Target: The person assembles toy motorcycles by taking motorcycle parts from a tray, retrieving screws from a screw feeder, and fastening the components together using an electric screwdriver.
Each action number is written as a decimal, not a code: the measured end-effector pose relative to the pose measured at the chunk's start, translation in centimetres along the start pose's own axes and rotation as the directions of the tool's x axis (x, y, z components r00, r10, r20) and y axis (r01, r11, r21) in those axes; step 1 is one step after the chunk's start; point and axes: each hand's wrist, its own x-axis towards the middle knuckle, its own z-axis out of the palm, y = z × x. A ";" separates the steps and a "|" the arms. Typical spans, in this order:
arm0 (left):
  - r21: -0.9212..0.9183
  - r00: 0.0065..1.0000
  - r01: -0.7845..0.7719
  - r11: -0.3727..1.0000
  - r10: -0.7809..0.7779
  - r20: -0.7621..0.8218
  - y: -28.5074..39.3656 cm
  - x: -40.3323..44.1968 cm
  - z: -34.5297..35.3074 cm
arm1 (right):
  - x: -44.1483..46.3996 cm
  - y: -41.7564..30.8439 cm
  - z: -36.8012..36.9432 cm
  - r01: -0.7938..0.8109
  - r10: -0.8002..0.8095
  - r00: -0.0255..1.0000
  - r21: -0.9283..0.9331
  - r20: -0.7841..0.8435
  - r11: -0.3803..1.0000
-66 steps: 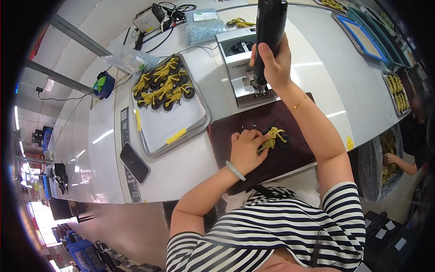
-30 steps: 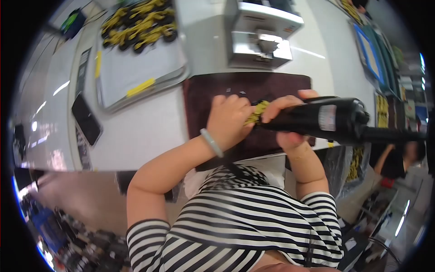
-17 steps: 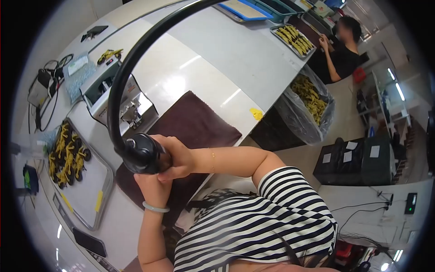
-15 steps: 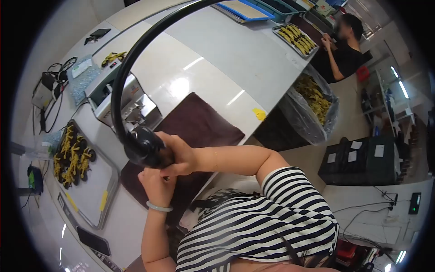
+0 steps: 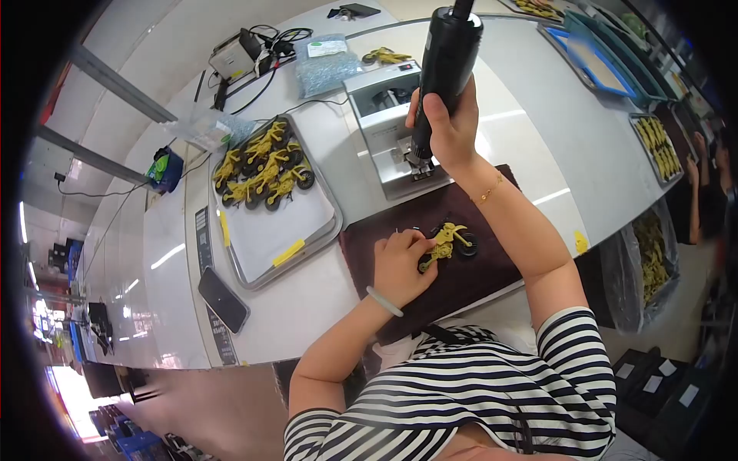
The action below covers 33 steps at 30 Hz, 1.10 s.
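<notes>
My right hand [image 5: 453, 127] is wrapped around a black electric screwdriver [image 5: 447, 58], held upright. Its lower tip is at the front of a silver screw feeder [image 5: 377, 127]; whether a screw sits on the bit is too small to tell. My left hand [image 5: 403, 265], with a pale bangle at its wrist, rests on a dark brown cloth [image 5: 492, 273]. Its fingers grip the left end of a yellow toy motorcycle [image 5: 446, 240] with black wheels, which lies on its side. My fingers partly hide that end.
A metal tray [image 5: 261, 253] left of the feeder bears several yellow toy motorcycles [image 5: 265, 173]. A phone [image 5: 224, 300] lies nearby. Behind are a bag of small clear pieces [image 5: 329, 67] and cables. At right stand another filled tray [image 5: 656, 147], a lined bin [image 5: 649, 257] and a co-worker.
My right hand has carried the screwdriver away from the cloth to the screw feeder. The toy motorcycle under my left hand has come into sight. The whole view has swung leftward.
</notes>
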 end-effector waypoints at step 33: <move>-0.456 0.970 0.050 0.889 -0.152 -0.190 -0.7 0.3 -1.2 | -6.5 -8.5 1.1 -0.332 0.330 0.943 0.090 0.038 0.939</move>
